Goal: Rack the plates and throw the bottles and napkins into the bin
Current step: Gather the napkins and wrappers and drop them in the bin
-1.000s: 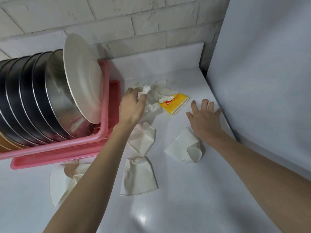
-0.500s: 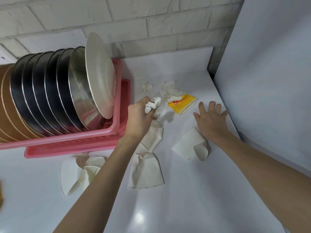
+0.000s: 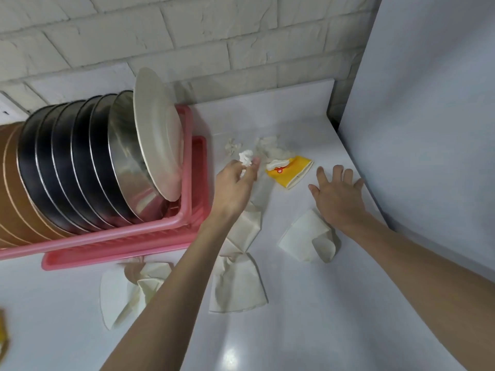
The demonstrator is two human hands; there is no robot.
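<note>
Trouble is likeliest at the grip: the left hand (image 3: 235,183) pinches a small crumpled white paper napkin wad (image 3: 246,158) only between thumb and fingertips, just above the glossy white countertop (image 3: 334,317). So light a hold on soft, torn paper could shed bits or drop the whole wad on the way to the bin, which is not in view. More torn white tissue scraps (image 3: 269,147) lie just beyond that hand, beside a flattened yellow paper cup (image 3: 290,174), so a single trip would probably leave litter behind. The hand is also near the pink plastic dish rack (image 3: 184,218), where a large white ceramic plate (image 3: 158,135) leans at the end of a row of steel dishes (image 3: 126,162); a careless swing of the forearm to the left might knock it. The right hand (image 3: 338,195) lies flat on the counter, fingers straight and spread, holding nothing, with a folded white paper piece (image 3: 308,236) just beside its wrist. A second ago the left hand was down in the tissue heap with its fingers curled into it; it has since lifted clear with the wad, leaving the scraps. The right hand has kept its place, and the view has swung so the rack sits nearer the middle.
</note>
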